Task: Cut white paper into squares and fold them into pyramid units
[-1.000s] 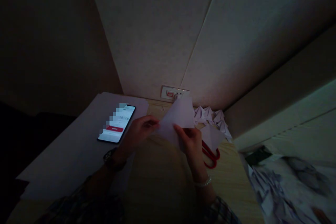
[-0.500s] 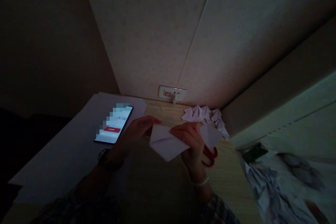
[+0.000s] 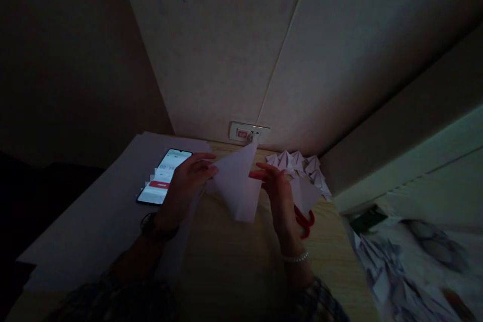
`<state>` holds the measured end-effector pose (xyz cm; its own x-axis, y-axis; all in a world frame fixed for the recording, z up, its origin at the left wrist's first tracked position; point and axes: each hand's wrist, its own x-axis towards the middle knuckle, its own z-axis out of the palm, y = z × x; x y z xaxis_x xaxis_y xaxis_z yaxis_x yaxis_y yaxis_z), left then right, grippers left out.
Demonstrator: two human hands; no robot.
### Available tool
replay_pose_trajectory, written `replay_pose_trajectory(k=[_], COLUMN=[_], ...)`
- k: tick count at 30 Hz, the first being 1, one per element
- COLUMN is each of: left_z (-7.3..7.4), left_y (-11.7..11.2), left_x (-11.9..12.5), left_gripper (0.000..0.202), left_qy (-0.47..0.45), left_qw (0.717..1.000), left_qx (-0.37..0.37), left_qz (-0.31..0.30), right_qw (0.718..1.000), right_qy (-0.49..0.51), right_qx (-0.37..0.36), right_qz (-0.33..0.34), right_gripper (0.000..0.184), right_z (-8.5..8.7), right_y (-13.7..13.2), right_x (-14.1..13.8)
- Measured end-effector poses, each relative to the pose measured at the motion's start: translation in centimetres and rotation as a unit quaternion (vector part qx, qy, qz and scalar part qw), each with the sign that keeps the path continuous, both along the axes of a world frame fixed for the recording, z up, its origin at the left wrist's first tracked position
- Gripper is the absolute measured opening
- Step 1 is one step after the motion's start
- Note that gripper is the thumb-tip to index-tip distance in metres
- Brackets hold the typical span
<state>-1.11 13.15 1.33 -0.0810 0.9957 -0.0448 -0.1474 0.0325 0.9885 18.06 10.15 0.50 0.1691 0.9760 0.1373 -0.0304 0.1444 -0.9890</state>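
Observation:
A folded sheet of white paper (image 3: 237,181) stands tilted between my hands above the wooden table, one pointed corner upward. My left hand (image 3: 190,176) pinches its left corner between thumb and fingers. On the right, my right hand (image 3: 275,186) has its fingers bent but apart, the tips at the paper's right edge; a firm grip does not show. Just beyond that hand lies another folded paper piece (image 3: 305,193), partly covering red-handled scissors (image 3: 305,221).
Several folded paper triangles (image 3: 298,162) lie in a row near the wall. A lit phone (image 3: 160,183) rests on a stack of white sheets (image 3: 101,211) at the left. A wall socket (image 3: 241,133) sits behind the wooden table (image 3: 226,256). More folded papers (image 3: 392,276) lie lower right.
The paper has turned from lying fairly flat to standing up, its corner raised. My right hand has loosened and moved to its edge. My left hand has taken the left corner.

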Motion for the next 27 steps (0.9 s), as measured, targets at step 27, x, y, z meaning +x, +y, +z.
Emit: replay_pose_trajectory(k=[27], left_z=[0.6], left_y=[-0.8], left_x=[1.7], left_gripper=[0.010], left_qy=[0.080], left_qw=[0.974], left_qx=[-0.042], left_qz=[-0.206], right_qw=[0.998], right_qy=[-0.010], right_qx=[-0.054], right_qz=[-0.032], right_gripper=[0.024], right_z=[0.1], right_y=[-0.2], right_x=[-1.2])
